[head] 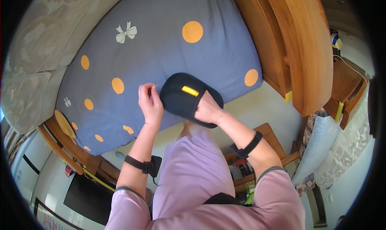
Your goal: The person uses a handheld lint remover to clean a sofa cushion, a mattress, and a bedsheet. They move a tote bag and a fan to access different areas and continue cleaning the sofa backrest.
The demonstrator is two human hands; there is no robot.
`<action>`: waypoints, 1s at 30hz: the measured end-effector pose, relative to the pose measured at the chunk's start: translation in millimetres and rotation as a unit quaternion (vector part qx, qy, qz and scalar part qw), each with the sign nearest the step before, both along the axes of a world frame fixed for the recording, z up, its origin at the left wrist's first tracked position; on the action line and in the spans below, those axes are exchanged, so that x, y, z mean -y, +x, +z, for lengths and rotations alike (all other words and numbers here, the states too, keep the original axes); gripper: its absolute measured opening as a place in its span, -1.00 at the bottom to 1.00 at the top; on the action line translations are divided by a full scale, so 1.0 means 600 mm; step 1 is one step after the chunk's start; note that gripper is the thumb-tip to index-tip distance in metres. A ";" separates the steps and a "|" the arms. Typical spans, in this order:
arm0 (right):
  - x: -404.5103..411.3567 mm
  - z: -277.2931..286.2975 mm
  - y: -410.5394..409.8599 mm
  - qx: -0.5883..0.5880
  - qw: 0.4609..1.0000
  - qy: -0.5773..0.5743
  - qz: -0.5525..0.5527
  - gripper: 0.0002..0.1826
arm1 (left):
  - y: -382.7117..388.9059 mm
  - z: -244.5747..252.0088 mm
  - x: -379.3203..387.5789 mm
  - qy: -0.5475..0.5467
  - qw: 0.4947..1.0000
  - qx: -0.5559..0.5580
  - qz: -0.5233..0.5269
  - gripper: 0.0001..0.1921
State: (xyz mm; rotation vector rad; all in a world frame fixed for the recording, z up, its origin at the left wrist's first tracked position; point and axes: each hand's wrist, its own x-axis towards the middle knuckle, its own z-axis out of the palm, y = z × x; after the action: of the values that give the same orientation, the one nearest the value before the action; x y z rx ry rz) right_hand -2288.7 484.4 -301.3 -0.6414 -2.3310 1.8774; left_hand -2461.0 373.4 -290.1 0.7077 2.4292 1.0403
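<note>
My right hand point(209, 108) is tucked inside the pocket of a black oval fabric mitt point(178, 99), its fingers hidden by the cloth. A short yellow tag point(190, 91) shows on the mitt's upper face. Just left of the mitt, my left hand point(150, 103) is raised with thumb and forefinger pinched together; anything between the fingertips is too small to tell. Both hands are over the near edge of a bed covered by a blue-grey sheet point(156, 55) with orange dots and white bows.
A wooden bed end point(310, 55) rises at the right, and a lower wooden rail point(60, 148) at the left. Pale padded fabric point(45, 34) lines the bed's far left side. A woven fan point(64, 124) lies by the left rail. Wooden furniture point(268, 139) stands behind my right arm.
</note>
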 end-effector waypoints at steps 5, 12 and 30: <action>-0.040 0.050 0.030 0.057 0.797 -0.548 -0.247 -0.49 | 0.024 0.041 -0.025 0.038 0.999 0.027 -0.015 -0.99; -0.011 0.100 0.045 -0.085 0.736 -0.620 -0.259 -0.52 | 0.055 0.124 -0.048 0.110 0.986 0.070 -0.107 -0.91; 0.137 0.464 0.038 -0.081 0.935 -0.346 -0.025 -0.45 | 0.043 0.433 0.175 0.214 0.967 0.019 -0.139 -0.76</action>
State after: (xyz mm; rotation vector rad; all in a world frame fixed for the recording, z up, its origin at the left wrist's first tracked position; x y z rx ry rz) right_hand -2266.0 402.3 -23.1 -0.5480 -1.5026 2.6064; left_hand -2435.0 268.6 -30.5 1.1187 2.0091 1.4555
